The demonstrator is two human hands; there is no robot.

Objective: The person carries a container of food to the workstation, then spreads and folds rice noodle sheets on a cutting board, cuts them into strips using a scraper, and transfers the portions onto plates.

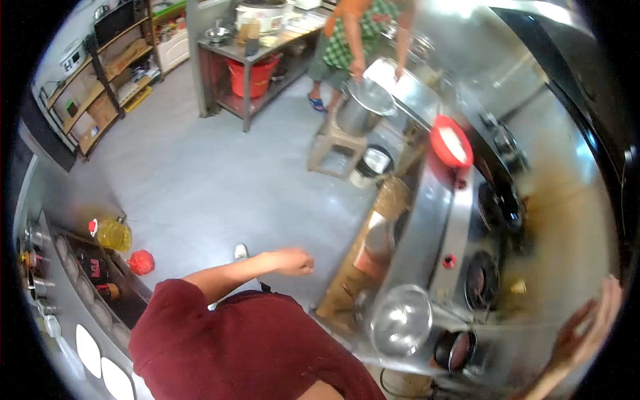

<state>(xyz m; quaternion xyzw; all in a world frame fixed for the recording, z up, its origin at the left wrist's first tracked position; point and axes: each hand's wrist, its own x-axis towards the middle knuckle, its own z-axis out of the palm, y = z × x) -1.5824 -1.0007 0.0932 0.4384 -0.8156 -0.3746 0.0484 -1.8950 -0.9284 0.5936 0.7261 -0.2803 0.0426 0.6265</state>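
Floor (200,167) spread grey beneath my left hand (293,261) and far out to its left. The steel stove counter (427,213) ran away from me between my hands, reaching well beyond both. Past my left hand, well apart, stood a steel table (227,49), and to the right of that a person (353,47) in a green checked apron, at a tall metal pot (353,119) on a beige stool (322,143). The steel bowl (402,320) rested at the counter's near end, between my two hands and touched by neither. A red basin (440,143) with something white in it sat farther along the counter, well beyond my hands. Away to the left of my left hand, a jug (115,235) of yellow liquid stood near a red bag (141,262). A small dark pan (461,350) was between the bowl and my right hand (590,320). That hand was blurred, its fingers stretched out straight, with nothing I could see in its hold. My left fingers looked curled in; I could not tell how tightly, or whether they held anything.
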